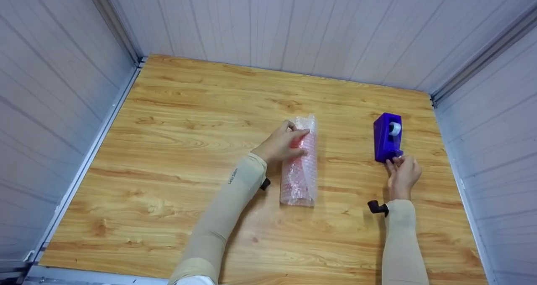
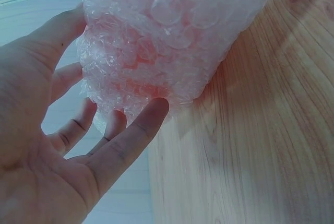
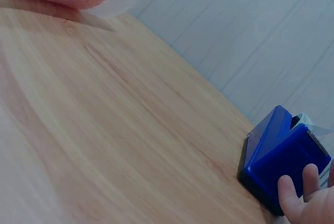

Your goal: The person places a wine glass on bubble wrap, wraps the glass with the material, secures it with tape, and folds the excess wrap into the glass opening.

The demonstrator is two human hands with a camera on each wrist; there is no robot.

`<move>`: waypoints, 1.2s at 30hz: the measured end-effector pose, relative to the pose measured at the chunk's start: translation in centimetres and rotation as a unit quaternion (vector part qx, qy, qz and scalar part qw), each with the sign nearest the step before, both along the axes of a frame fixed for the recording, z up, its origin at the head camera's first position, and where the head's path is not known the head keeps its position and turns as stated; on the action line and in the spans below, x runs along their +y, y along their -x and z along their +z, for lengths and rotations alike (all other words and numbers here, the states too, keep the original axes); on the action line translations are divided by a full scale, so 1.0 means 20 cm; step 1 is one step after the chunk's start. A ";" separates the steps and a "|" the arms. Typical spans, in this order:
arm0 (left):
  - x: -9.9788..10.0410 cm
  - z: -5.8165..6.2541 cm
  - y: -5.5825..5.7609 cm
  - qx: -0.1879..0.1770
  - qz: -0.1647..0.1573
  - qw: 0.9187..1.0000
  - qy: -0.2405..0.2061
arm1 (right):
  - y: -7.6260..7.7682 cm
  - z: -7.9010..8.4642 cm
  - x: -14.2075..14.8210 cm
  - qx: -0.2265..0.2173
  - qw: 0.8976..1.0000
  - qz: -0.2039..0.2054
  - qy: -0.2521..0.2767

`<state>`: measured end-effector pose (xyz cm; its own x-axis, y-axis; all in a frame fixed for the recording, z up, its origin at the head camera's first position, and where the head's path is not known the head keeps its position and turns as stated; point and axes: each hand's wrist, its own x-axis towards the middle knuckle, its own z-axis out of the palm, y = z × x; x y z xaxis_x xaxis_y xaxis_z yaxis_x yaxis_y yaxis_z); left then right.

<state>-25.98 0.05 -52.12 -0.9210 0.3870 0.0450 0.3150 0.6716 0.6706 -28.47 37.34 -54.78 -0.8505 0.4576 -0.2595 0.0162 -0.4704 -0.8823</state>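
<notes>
A bubble-wrapped bundle (image 1: 298, 180) with something pink-red inside lies lengthwise on the table. My left hand (image 1: 280, 144) rests on its upper half, thumb and fingers spread apart against the wrap. The left wrist view shows those fingertips touching the bubble wrap (image 2: 172, 31), gently bent. On the right stands a blue tape dispenser (image 1: 381, 140) carrying a roll of clear tape (image 1: 394, 129). At its near, toothed end, my right hand (image 1: 405, 175) pinches the tape's end. Fingers of that hand touch the front of the dispenser (image 3: 282, 166) in the right wrist view; the pinch itself is cut off there.
The wood-grain table (image 1: 188, 150) is bounded by pale panel walls (image 1: 268, 24) at the back and both sides. A gap of tabletop separates the bundle from the dispenser. A small black wrist camera (image 1: 377, 207) sticks out from the right sleeve.
</notes>
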 end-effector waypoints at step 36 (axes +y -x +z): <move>0.00 -0.03 0.00 0.000 0.005 1.000 -0.006 | 0.01 -0.04 0.06 -0.146 0.972 0.094 0.158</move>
<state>-26.02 0.03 -52.74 -0.9251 0.3765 0.0494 0.3076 0.6669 0.6787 -28.61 38.55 -55.55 -0.7808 0.1591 -0.6042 0.3563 -0.6811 -0.6397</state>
